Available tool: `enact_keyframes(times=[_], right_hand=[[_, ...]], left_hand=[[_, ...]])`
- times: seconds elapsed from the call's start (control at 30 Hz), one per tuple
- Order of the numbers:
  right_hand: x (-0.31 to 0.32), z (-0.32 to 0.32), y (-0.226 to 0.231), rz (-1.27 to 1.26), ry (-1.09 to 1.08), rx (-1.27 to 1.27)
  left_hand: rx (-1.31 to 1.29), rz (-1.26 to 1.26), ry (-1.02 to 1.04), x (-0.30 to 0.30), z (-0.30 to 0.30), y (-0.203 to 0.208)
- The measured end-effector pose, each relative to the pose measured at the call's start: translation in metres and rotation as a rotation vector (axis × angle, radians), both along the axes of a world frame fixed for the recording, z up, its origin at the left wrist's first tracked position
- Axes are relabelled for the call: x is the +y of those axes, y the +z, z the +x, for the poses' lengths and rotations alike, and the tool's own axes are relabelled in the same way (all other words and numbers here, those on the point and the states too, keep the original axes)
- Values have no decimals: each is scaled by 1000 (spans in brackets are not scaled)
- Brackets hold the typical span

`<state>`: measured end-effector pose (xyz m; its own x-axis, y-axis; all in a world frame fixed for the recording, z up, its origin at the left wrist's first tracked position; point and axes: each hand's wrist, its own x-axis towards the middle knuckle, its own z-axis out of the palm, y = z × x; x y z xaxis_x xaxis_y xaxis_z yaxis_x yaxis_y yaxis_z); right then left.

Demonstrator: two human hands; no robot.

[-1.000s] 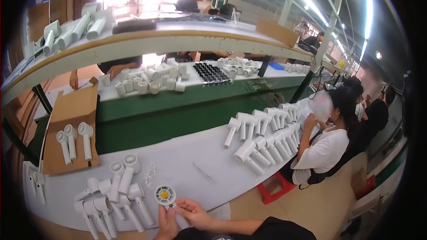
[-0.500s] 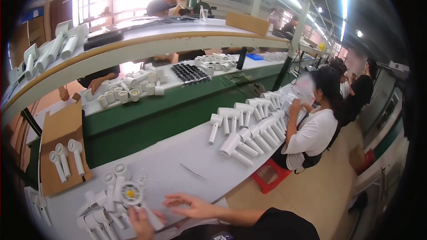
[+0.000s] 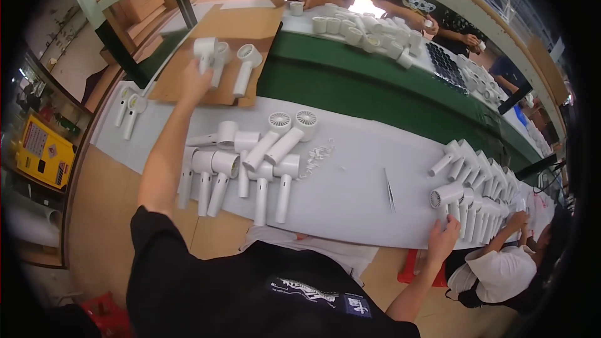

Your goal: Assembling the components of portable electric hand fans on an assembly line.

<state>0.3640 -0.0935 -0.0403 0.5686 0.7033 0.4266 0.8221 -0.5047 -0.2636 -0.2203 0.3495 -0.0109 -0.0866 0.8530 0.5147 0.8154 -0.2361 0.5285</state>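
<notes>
My left hand [image 3: 196,82] reaches far left, its fingers closed round the handle of a white handheld fan [image 3: 205,47] over the brown cardboard [image 3: 174,81]. Beside it are two more white fans, one partly hidden and one lying apart [image 3: 247,69]. At the right, my right hand [image 3: 443,239] has its fingers round the lower handle of the nearest white fan [image 3: 445,196] in the front row; the fingertips partly hide the handle. Between my arms lies a group of white fans [image 3: 222,163], some with round grilles facing up.
Tweezers [image 3: 389,191] and small white scraps [image 3: 318,158] lie on the pale table cover [image 3: 357,213]. Two fans [image 3: 133,107] rest at the left end. A co-worker in a white top [image 3: 504,275] sits at right. Across the green strip [image 3: 350,81], others handle white parts [image 3: 369,28].
The view has swung left and down. My left hand has moved from the near fan group to a fan on the cardboard. My right hand has moved right to the rows of fans.
</notes>
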Motion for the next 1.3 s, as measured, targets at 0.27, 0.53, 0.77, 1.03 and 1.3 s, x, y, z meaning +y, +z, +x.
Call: enact_keyframes(times=[0.27, 0.53, 0.77, 1.03, 1.3], right_hand=[[-11, 26, -10, -219, -81, 114], [-10, -26, 19, 243, -90, 864], [38, -133, 41, 369, 236, 1092], [74, -227, 50, 69, 1035, 728], [166, -179, -16, 145, 609, 372]], left_hand=[[227, -220, 129, -39, 88, 47], [747, -194, -73, 26, 48, -2], [-266, -203, -498, -126, 140, 32], [-1240, -765, -566, -326, 222, 0], [-1354, -640, -649, -322, 171, 9]])
